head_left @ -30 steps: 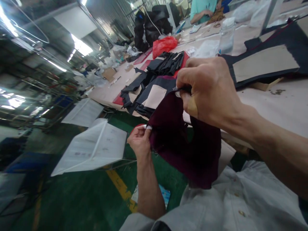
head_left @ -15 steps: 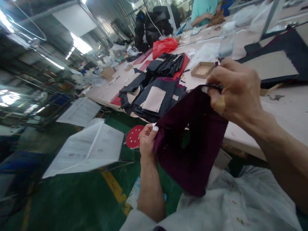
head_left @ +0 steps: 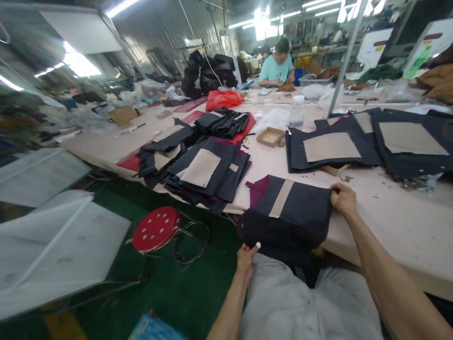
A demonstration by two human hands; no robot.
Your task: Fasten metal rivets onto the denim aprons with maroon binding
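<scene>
A dark fabric piece [head_left: 304, 203] with a beige strip across it and a maroon lining at its left end lies over the table's front edge, its near part hanging down toward my lap. My right hand [head_left: 344, 199] pinches its right end, thumb and fingers closed on the edge. At the lower left edge, my left hand [head_left: 247, 259] grips the hanging cloth; a white covering is on the thumb tip. The fingers behind the cloth are partly hidden.
Stacks of dark fabric pieces lie left [head_left: 201, 170] and right [head_left: 329, 146] on the table. A small cardboard box [head_left: 271, 137], a clear jar [head_left: 297, 112] and a red bag [head_left: 222, 100] stand behind. A red stool [head_left: 157, 229] is left; a person [head_left: 278, 66] sits across.
The fabric piece has come down from the air onto the table edge, now dark side up instead of showing its maroon inside. Both hands are lower, and the view has turned right.
</scene>
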